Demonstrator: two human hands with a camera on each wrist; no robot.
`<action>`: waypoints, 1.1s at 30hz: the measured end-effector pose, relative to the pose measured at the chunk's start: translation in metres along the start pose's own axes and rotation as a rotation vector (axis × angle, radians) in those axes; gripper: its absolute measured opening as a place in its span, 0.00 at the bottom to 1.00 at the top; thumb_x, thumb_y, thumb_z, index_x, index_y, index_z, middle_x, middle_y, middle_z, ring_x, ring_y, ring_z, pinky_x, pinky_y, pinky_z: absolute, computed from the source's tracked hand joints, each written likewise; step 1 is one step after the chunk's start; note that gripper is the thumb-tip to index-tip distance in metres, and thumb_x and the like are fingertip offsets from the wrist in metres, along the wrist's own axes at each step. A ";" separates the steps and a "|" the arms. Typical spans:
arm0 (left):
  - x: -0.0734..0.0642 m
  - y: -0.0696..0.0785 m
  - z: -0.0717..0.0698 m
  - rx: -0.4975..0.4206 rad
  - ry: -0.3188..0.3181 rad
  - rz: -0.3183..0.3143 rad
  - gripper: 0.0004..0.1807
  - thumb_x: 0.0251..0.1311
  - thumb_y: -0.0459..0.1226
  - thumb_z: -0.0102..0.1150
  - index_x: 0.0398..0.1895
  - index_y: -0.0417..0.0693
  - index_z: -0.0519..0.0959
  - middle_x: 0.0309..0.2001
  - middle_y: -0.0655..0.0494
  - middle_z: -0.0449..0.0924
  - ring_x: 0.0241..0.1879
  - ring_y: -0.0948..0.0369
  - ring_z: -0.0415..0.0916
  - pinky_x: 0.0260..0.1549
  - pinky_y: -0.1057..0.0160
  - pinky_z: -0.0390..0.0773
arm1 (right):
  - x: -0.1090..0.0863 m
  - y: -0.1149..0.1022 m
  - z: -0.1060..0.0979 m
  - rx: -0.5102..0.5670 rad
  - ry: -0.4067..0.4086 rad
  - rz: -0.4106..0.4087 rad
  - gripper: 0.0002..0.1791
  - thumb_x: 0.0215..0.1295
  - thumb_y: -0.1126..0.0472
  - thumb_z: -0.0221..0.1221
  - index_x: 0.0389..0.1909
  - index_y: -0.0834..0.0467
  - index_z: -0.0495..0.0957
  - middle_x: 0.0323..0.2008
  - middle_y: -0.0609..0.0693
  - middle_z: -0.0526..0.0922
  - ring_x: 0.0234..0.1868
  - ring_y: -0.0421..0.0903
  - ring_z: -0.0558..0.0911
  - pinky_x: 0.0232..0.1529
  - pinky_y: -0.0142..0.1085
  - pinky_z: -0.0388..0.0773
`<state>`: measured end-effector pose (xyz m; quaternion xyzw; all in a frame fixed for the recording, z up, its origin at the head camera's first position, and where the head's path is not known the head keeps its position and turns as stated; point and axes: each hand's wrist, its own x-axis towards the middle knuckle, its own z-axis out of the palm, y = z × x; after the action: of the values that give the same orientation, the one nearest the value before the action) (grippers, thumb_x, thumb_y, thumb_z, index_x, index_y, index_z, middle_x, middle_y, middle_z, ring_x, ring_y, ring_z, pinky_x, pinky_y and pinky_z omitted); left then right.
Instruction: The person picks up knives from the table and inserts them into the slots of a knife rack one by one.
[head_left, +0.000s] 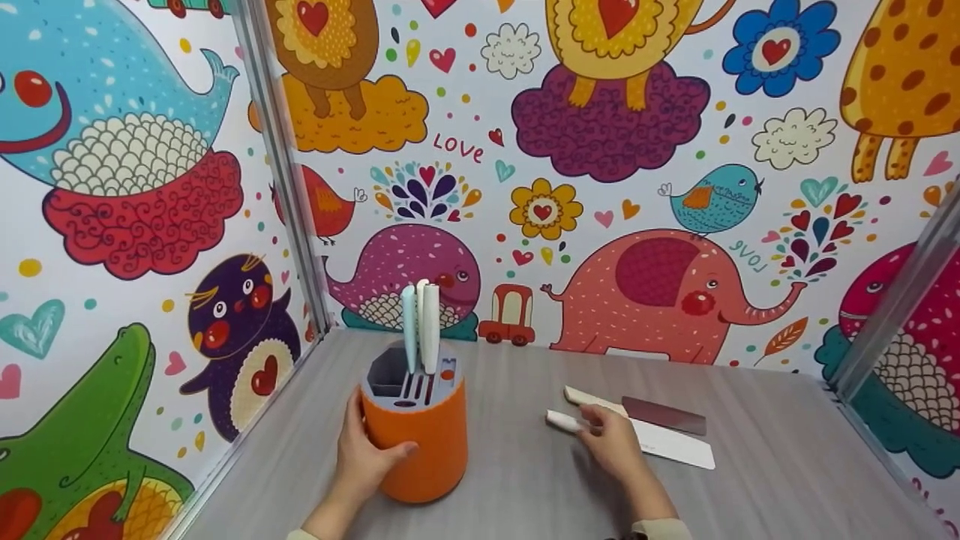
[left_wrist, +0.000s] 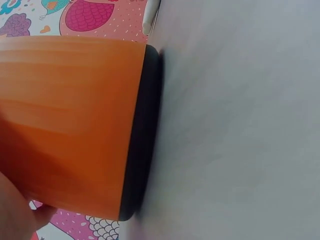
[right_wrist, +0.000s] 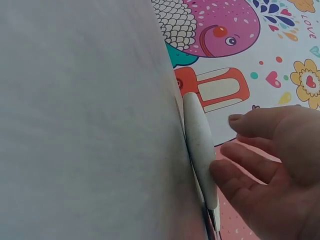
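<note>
My left hand (head_left: 364,450) grips the side of an orange knife holder (head_left: 420,457), its thumb across the front. The holder stands upright on the table, with several pale-handled knives (head_left: 429,326) in its grey slotted top. Two knives lie to the right, broad blades side by side: one with a cream handle (head_left: 581,395) and a brownish shiny blade (head_left: 664,415), the other with a white handle (head_left: 564,422) and a whitish blade (head_left: 675,444). Over the white handle, my right hand (head_left: 615,442) has loosely bent fingers; in the right wrist view one fingertip is right at the handle (right_wrist: 199,145), the others apart.
The grey wood-grain table (head_left: 510,480) runs back to a wall (head_left: 480,202) printed with cartoon animals. Side panels stand at the left and right, joined by metal corner posts (head_left: 289,180).
</note>
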<state>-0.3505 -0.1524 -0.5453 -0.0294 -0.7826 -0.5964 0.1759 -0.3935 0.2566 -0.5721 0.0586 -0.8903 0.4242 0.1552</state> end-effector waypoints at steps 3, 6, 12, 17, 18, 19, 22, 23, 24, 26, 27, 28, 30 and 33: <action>0.000 0.000 0.001 -0.005 -0.002 0.001 0.66 0.51 0.46 0.85 0.85 0.49 0.48 0.81 0.43 0.61 0.75 0.45 0.67 0.77 0.38 0.65 | 0.001 0.002 -0.002 -0.052 -0.022 -0.016 0.21 0.58 0.74 0.71 0.54 0.70 0.85 0.51 0.65 0.89 0.54 0.61 0.88 0.55 0.53 0.87; 0.000 0.001 0.002 -0.016 -0.020 -0.010 0.66 0.52 0.47 0.84 0.85 0.49 0.47 0.81 0.43 0.61 0.75 0.45 0.67 0.77 0.39 0.65 | 0.001 0.002 -0.003 -0.133 -0.031 -0.039 0.20 0.56 0.73 0.72 0.52 0.69 0.86 0.48 0.63 0.90 0.52 0.59 0.89 0.54 0.54 0.86; 0.000 0.002 0.003 -0.025 -0.028 -0.017 0.65 0.53 0.46 0.83 0.86 0.49 0.46 0.82 0.43 0.60 0.75 0.45 0.67 0.77 0.39 0.65 | 0.002 0.002 -0.002 -0.260 -0.033 -0.096 0.15 0.50 0.74 0.74 0.41 0.63 0.87 0.39 0.55 0.91 0.41 0.51 0.87 0.47 0.54 0.84; 0.001 0.002 0.002 -0.013 -0.018 -0.004 0.65 0.53 0.46 0.84 0.86 0.49 0.47 0.82 0.44 0.61 0.75 0.45 0.67 0.77 0.39 0.65 | 0.002 -0.002 -0.001 -0.330 -0.067 -0.095 0.15 0.47 0.78 0.71 0.37 0.61 0.87 0.36 0.53 0.89 0.40 0.51 0.86 0.45 0.53 0.84; 0.001 0.002 0.002 -0.012 -0.016 -0.005 0.65 0.53 0.47 0.84 0.86 0.49 0.47 0.82 0.44 0.61 0.75 0.45 0.67 0.77 0.39 0.65 | 0.002 -0.003 -0.001 -0.341 -0.077 -0.089 0.16 0.47 0.79 0.71 0.36 0.61 0.87 0.35 0.53 0.89 0.39 0.51 0.87 0.45 0.53 0.84; 0.001 0.002 0.002 -0.008 -0.016 -0.005 0.65 0.53 0.47 0.84 0.86 0.49 0.47 0.82 0.44 0.61 0.75 0.45 0.67 0.77 0.39 0.65 | 0.001 -0.004 -0.001 -0.351 -0.089 -0.079 0.16 0.47 0.80 0.70 0.36 0.61 0.87 0.35 0.52 0.90 0.40 0.51 0.87 0.45 0.53 0.84; 0.001 0.002 0.001 -0.002 -0.012 -0.004 0.65 0.53 0.47 0.84 0.86 0.48 0.47 0.82 0.44 0.61 0.75 0.45 0.68 0.77 0.39 0.65 | 0.002 -0.007 -0.001 -0.371 -0.119 -0.083 0.15 0.47 0.81 0.68 0.33 0.61 0.88 0.33 0.51 0.89 0.37 0.50 0.87 0.43 0.53 0.85; 0.001 0.002 0.001 0.000 -0.011 -0.003 0.65 0.53 0.47 0.84 0.86 0.48 0.47 0.81 0.44 0.61 0.75 0.45 0.68 0.77 0.39 0.65 | 0.002 -0.008 -0.002 -0.379 -0.133 -0.087 0.15 0.47 0.81 0.68 0.33 0.60 0.88 0.32 0.51 0.90 0.37 0.50 0.87 0.43 0.52 0.85; 0.002 0.002 0.001 0.002 -0.009 -0.002 0.65 0.53 0.47 0.84 0.85 0.48 0.47 0.81 0.43 0.61 0.75 0.45 0.68 0.77 0.39 0.65 | 0.002 -0.009 -0.002 -0.384 -0.147 -0.097 0.14 0.48 0.80 0.68 0.32 0.60 0.88 0.32 0.51 0.90 0.36 0.49 0.87 0.42 0.51 0.85; 0.002 0.002 0.000 0.006 -0.004 0.000 0.66 0.52 0.46 0.84 0.85 0.48 0.47 0.81 0.43 0.61 0.75 0.45 0.68 0.77 0.39 0.64 | 0.003 -0.011 -0.003 -0.386 -0.181 -0.117 0.14 0.49 0.80 0.68 0.31 0.59 0.89 0.31 0.49 0.90 0.35 0.47 0.86 0.40 0.49 0.85; 0.002 0.002 0.000 0.005 -0.002 0.001 0.66 0.52 0.46 0.84 0.85 0.48 0.47 0.81 0.43 0.61 0.75 0.45 0.68 0.77 0.39 0.64 | 0.004 -0.013 -0.005 -0.383 -0.202 -0.127 0.14 0.50 0.79 0.68 0.31 0.58 0.89 0.30 0.49 0.89 0.34 0.45 0.85 0.39 0.47 0.84; 0.002 0.002 0.000 0.005 -0.002 -0.001 0.66 0.52 0.46 0.84 0.85 0.48 0.47 0.81 0.43 0.61 0.75 0.45 0.68 0.78 0.39 0.64 | 0.004 -0.016 -0.006 -0.377 -0.220 -0.138 0.13 0.50 0.79 0.68 0.31 0.58 0.89 0.30 0.48 0.89 0.33 0.43 0.84 0.37 0.46 0.84; 0.002 0.002 0.000 0.009 -0.005 -0.009 0.66 0.52 0.47 0.84 0.85 0.48 0.47 0.81 0.43 0.61 0.75 0.45 0.67 0.77 0.39 0.64 | 0.005 -0.022 -0.011 -0.353 -0.244 -0.160 0.13 0.52 0.79 0.69 0.33 0.58 0.89 0.30 0.47 0.89 0.31 0.40 0.81 0.35 0.43 0.82; 0.001 0.001 0.000 0.013 -0.010 -0.008 0.66 0.51 0.48 0.84 0.86 0.47 0.47 0.81 0.43 0.62 0.75 0.45 0.68 0.77 0.39 0.66 | 0.005 -0.037 -0.023 -0.298 -0.255 -0.209 0.12 0.54 0.76 0.71 0.36 0.58 0.90 0.31 0.46 0.88 0.31 0.38 0.79 0.33 0.38 0.80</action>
<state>-0.3511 -0.1521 -0.5437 -0.0281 -0.7876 -0.5917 0.1699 -0.3846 0.2516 -0.5294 0.1802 -0.9446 0.2585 0.0917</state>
